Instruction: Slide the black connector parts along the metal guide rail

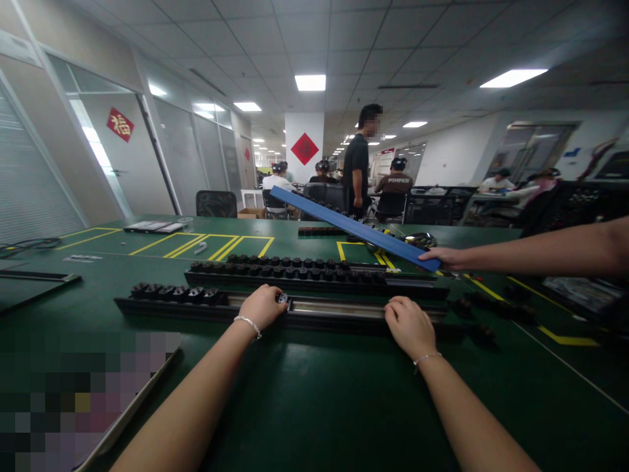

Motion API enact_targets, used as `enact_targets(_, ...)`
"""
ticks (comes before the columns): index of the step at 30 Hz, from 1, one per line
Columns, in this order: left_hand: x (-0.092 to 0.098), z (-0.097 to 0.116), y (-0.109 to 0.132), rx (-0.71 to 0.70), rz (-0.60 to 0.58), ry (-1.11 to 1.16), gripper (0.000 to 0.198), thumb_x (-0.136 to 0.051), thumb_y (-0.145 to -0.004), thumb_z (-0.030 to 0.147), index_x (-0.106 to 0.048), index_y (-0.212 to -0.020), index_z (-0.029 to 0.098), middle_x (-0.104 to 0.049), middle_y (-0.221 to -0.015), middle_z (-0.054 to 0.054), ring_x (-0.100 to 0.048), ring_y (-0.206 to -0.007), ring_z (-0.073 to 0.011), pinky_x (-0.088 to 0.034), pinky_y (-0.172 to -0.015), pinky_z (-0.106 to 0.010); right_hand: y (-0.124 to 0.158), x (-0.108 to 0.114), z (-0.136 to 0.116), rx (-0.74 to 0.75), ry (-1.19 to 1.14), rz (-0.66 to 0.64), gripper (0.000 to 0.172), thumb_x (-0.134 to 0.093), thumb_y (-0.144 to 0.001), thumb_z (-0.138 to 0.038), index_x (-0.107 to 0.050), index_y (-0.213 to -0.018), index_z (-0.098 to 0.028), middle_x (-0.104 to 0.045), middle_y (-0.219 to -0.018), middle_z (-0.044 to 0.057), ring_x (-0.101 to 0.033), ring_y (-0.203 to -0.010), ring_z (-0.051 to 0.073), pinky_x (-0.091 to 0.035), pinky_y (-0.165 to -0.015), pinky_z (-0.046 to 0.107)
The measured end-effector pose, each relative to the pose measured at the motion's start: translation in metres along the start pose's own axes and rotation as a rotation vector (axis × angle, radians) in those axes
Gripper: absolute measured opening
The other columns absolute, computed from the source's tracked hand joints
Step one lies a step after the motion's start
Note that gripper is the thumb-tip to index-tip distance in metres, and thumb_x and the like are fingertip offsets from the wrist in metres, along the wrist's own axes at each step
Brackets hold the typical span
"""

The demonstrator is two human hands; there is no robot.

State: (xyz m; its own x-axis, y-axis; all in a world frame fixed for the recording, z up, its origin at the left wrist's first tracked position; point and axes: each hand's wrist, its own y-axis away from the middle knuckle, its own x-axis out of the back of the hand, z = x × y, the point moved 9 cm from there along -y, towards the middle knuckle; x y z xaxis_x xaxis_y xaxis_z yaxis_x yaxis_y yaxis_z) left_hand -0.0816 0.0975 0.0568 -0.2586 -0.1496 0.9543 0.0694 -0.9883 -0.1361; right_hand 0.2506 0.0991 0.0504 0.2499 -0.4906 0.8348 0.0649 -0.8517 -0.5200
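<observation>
View: head camera, looking forward and down across the green tabletop [314,400].
Near rail [339,309]: a long black track with a bright channel. It lies parallel to the tabletop's near edge, in front of both my hands.
My left hand [262,307]: clenched, knuckles up, fingertips pinched on one small black slider [283,298] at the open channel.
My right hand [409,326]: palm down on the near rail, fingers curled over it. I cannot tell whether it clamps the rail or only presses on it.
Seated sliders [171,292]: a short row already on the near rail, towards the tabletop's left edge.
Far rail [314,274]: just behind the near rail and parallel to it, with sliders along most of its length.
Co-worker's hand [445,257]: reaches in from the right edge and grips one end of a blue strip [344,223].
Blue strip: tilted, with its free end raised over the far side of the tabletop. Its held end is low, near the far rail's right end.
Risk, slider: it is small and held only at my fingertips. If it meets the channel askew, it could jam or slip out onto the tabletop.
Risk, near rail: if my right hand lifts, a push from the left could slide the rail sideways.
Risk, blue strip: if its free end swings down, it could strike the far rail and knock sliders loose.
</observation>
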Motion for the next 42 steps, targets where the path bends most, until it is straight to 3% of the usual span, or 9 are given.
enact_targets(42, -0.006, 0.016, 0.004, -0.055, 0.047, 0.105, 0.035, -0.057, -0.075, 0.039, -0.064, -0.103, 0.019, -0.060, -0.100, -0.007, -0.059, -0.085, -0.0178, -0.044, -0.079, -0.026, 0.000, 0.000, 0.000, 0.007, -0.017, 0.007, 0.028, -0.039, -0.083, -0.024, -0.066, -0.076, -0.021, -0.062, -0.098, 0.004, -0.053, -0.087, 0.016, -0.036, -0.071, 0.030)
